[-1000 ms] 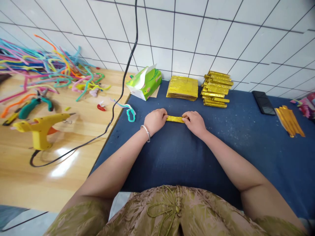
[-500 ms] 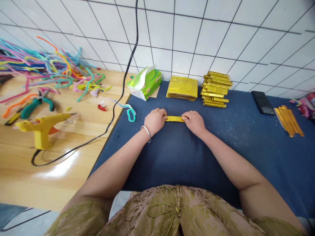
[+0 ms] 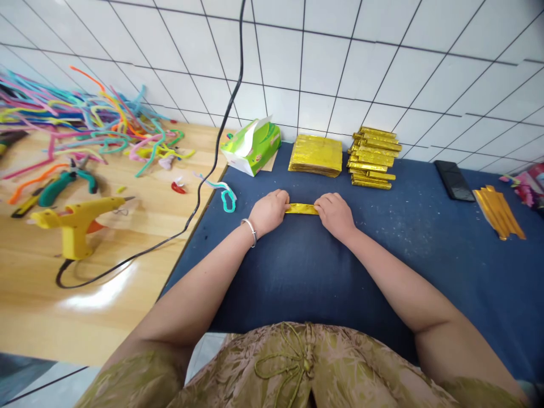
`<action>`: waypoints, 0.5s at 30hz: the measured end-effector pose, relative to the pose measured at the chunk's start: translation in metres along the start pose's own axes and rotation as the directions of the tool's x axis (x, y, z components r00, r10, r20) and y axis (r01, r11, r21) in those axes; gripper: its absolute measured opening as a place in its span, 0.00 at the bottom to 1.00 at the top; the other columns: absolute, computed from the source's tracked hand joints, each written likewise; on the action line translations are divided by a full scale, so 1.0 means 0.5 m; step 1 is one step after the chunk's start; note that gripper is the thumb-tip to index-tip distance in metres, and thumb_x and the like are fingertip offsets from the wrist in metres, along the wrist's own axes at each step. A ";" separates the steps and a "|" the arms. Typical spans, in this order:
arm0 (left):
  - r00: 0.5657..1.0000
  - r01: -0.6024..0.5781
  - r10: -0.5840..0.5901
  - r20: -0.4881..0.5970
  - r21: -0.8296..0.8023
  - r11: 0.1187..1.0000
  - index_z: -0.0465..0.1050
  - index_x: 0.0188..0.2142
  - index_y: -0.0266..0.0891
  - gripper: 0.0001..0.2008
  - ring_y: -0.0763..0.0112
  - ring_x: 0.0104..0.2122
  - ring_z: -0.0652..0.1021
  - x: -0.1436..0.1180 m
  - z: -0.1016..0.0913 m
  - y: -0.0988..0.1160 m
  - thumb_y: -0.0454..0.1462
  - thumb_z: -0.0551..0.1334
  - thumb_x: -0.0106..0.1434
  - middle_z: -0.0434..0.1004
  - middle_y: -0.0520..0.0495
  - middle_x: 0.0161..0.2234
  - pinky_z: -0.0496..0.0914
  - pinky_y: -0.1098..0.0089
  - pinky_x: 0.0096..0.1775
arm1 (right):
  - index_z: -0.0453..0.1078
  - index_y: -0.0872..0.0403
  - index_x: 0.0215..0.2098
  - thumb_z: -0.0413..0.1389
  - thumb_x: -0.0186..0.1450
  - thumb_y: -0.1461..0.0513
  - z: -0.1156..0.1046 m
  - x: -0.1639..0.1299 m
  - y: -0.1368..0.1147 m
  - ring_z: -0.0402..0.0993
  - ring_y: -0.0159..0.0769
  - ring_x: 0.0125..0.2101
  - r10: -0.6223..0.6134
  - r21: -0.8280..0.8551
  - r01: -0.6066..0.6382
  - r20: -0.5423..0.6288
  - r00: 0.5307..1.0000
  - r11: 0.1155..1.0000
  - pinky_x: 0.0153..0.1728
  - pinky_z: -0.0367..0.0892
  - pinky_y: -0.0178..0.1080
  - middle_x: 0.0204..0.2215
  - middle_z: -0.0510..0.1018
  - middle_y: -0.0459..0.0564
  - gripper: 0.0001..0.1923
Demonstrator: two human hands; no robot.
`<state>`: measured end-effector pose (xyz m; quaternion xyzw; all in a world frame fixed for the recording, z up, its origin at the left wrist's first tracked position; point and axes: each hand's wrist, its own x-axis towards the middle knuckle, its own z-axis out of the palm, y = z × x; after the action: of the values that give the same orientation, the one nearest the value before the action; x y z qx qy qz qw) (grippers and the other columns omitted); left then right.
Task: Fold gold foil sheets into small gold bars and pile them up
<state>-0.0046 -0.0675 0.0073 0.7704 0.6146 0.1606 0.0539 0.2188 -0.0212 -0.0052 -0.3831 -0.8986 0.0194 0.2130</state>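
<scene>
A narrow folded strip of gold foil paper (image 3: 301, 209) lies level between my two hands over the dark blue cloth (image 3: 293, 272). My left hand (image 3: 268, 212) is closed on its left end, a silver bangle at the wrist. The other end is pinched by my right hand (image 3: 336, 214). Fingertips cover both ends of the strip. Just beyond, against the wall, sits a flat stack of gold foil sheets (image 3: 315, 154). To its right is a pile of folded gold strips (image 3: 373, 157).
A green tissue pack (image 3: 254, 144) stands at the back. On the wooden table at left are a yellow glue gun (image 3: 74, 229), green-handled pliers (image 3: 55, 190) and tangled pipe cleaners (image 3: 102, 119). A black cord (image 3: 216, 141) crosses the view. Rightward lie a phone (image 3: 454, 180) and orange-gold strips (image 3: 499, 212).
The view has shifted slightly. Both hands keep hold of the gold strip, with only a small change in the fingers' pose.
</scene>
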 end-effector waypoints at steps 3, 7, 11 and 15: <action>1.000 -0.002 0.003 0.013 -0.026 1.000 0.63 0.38 0.40 0.04 0.67 0.32 0.74 -0.003 0.001 -0.002 0.36 0.52 0.66 0.72 0.46 0.34 0.66 0.69 0.33 | 0.69 0.54 0.37 0.45 0.68 0.63 0.000 -0.004 0.002 0.64 0.42 0.39 -0.029 -0.014 0.029 0.012 0.999 0.999 0.43 0.60 0.44 0.35 0.73 0.54 0.10; 0.996 -0.071 0.067 -0.052 -0.090 0.993 0.63 0.37 0.40 0.04 0.68 0.33 0.75 -0.002 0.002 -0.010 0.36 0.51 0.67 0.72 0.47 0.34 0.67 0.70 0.34 | 0.68 0.54 0.35 0.45 0.68 0.64 0.001 -0.006 0.003 0.64 0.41 0.37 -0.041 0.009 0.041 0.003 0.999 0.999 0.42 0.60 0.44 0.34 0.73 0.54 0.10; 0.974 -0.181 0.165 -0.157 -0.088 0.980 0.65 0.37 0.39 0.06 0.69 0.35 0.75 -0.003 -0.002 -0.016 0.36 0.50 0.68 0.73 0.47 0.36 0.68 0.70 0.37 | 0.68 0.54 0.37 0.47 0.68 0.63 0.000 -0.007 0.005 0.65 0.40 0.37 -0.019 0.108 0.023 -0.035 0.999 0.994 0.42 0.62 0.43 0.33 0.73 0.52 0.08; 0.927 -0.289 0.284 -0.246 0.018 0.957 0.66 0.38 0.39 0.07 0.70 0.37 0.75 -0.008 -0.010 -0.014 0.32 0.50 0.66 0.74 0.46 0.40 0.68 0.71 0.37 | 0.69 0.52 0.45 0.48 0.67 0.63 -0.006 -0.008 0.012 0.67 0.40 0.39 -0.012 0.248 0.035 -0.094 0.996 0.968 0.45 0.64 0.44 0.35 0.73 0.51 0.11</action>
<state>-0.0134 -0.0704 0.0095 0.8254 0.4961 0.2666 -0.0396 0.2265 -0.0199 -0.0054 -0.3432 -0.8828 0.1121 0.3005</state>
